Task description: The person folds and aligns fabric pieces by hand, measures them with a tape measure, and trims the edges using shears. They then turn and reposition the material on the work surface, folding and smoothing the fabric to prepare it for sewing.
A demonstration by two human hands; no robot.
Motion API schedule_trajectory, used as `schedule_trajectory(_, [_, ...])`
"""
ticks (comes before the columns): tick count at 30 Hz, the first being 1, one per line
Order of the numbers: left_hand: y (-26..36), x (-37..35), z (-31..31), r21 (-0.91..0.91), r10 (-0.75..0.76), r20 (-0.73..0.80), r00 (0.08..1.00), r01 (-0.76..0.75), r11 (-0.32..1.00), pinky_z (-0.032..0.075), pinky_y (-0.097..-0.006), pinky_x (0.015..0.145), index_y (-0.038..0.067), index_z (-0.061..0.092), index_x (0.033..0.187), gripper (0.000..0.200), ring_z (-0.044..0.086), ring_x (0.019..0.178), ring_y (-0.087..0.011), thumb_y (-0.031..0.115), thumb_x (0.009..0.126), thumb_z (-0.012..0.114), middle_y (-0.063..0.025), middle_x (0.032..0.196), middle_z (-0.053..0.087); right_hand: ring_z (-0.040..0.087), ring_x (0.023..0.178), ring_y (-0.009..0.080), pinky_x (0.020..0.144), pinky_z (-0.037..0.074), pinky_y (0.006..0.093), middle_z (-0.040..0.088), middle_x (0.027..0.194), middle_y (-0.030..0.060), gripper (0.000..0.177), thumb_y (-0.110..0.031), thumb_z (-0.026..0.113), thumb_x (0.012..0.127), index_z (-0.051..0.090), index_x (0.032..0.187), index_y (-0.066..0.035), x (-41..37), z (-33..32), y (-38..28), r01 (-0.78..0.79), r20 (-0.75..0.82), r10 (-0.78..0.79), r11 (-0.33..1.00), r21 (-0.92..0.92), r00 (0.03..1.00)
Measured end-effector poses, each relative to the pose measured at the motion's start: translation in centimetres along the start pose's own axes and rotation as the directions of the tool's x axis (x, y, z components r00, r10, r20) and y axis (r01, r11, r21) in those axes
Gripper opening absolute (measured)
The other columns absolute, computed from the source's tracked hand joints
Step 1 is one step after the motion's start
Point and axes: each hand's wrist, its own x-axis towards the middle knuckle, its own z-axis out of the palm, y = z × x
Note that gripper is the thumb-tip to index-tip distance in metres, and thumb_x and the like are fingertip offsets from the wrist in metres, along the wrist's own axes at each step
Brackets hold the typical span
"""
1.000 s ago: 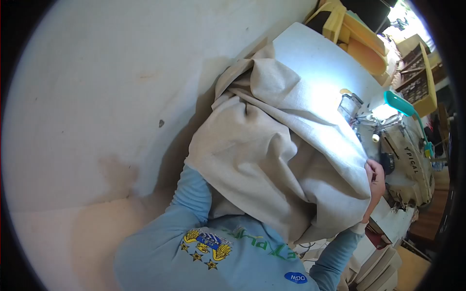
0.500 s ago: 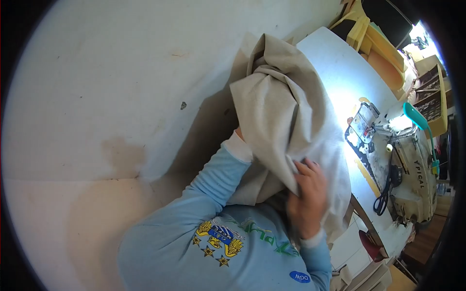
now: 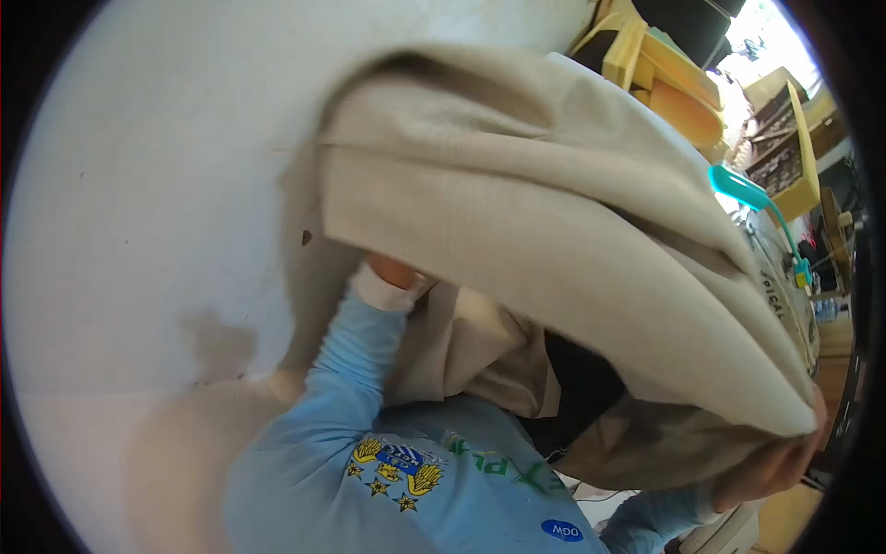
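Note:
A large piece of beige fabric (image 3: 517,222) is spread in front of my chest, its folded edge running from upper left to lower right. My left hand (image 3: 395,270) reaches up under the left end of the fabric; its fingers are hidden by the cloth. At the far right my right hand (image 3: 780,466) is closed round the fabric's right corner, slightly blurred. Below the edge, more beige cloth hangs in folds near my chest, next to a dark patch (image 3: 581,379) that I cannot make out.
A white wall (image 3: 166,203) stands close on the left. To the right, the fabric largely covers a sewing machine (image 3: 773,286) beside a turquoise lamp (image 3: 738,187). Yellow foam-like pieces (image 3: 678,78) and a yellow-edged box (image 3: 798,166) lie beyond the table.
My right hand has moved far to the right and down, pulling the bunched fabric out wide. My left hand has shifted left. The cloth now hides the scissors and most of the table.

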Motion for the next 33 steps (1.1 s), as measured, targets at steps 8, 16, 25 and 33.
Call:
schedule_trajectory(8, [11.0,12.5,-18.0,0.249,0.119,-0.158,0.980,-0.077,0.965,0.045,-0.0348,0.086,0.001,0.058,0.110,0.037,0.052,0.095,-0.0162,0.037,0.111,0.067,-0.0050,0.101,0.057,0.066,0.098,0.0183,0.087,0.055,0.0368,0.072,0.112,0.0148,0.030,-0.020,0.062,0.108,0.070,0.121,0.006,0.1,-6.7,2.9,-0.144,0.372,0.117,0.989,0.046,0.921])
schedule_trajectory(16, [22.0,7.6,-9.0,-0.134,0.390,-0.306,0.868,-0.445,0.885,0.050,-0.0327,0.068,-0.002,0.071,0.084,0.049,0.060,0.069,-0.0123,0.038,0.111,0.067,-0.0015,0.070,0.066,0.071,0.090,0.0254,0.076,0.057,0.0433,0.073,0.103,0.0165,0.031,-0.024,0.067,0.102,0.072,0.101,0.007,-7.5,-11.6,3.0,-0.210,-0.005,0.224,0.923,0.323,0.975])
schedule_trajectory(25, [12.1,5.2,-1.0,-0.212,0.084,-0.774,0.627,-0.382,0.899,0.056,-0.0347,0.092,-0.004,0.075,0.108,0.040,0.071,0.101,-0.0222,0.035,0.109,0.069,-0.0166,0.105,0.077,0.060,0.135,0.0327,0.119,0.042,0.0453,0.059,0.151,0.0230,0.058,-0.040,0.044,0.115,0.054,0.152,0.003,-4.8,-19.0,7.3,-0.288,0.514,-0.011,0.818,0.497,0.858])
schedule_trajectory(33, [27.1,2.8,-3.0,0.515,0.732,0.028,0.681,-0.637,0.573,0.053,-0.0413,0.082,0.002,0.074,0.112,0.027,0.068,0.096,-0.0280,0.028,0.108,0.070,-0.0144,0.105,0.074,0.063,0.087,0.0188,0.080,0.049,0.0327,0.068,0.103,0.0092,0.107,-0.058,0.089,0.076,0.048,0.155,0.002,-2.6,1.9,-3.9,-0.522,0.261,0.452,0.754,0.400,0.853])
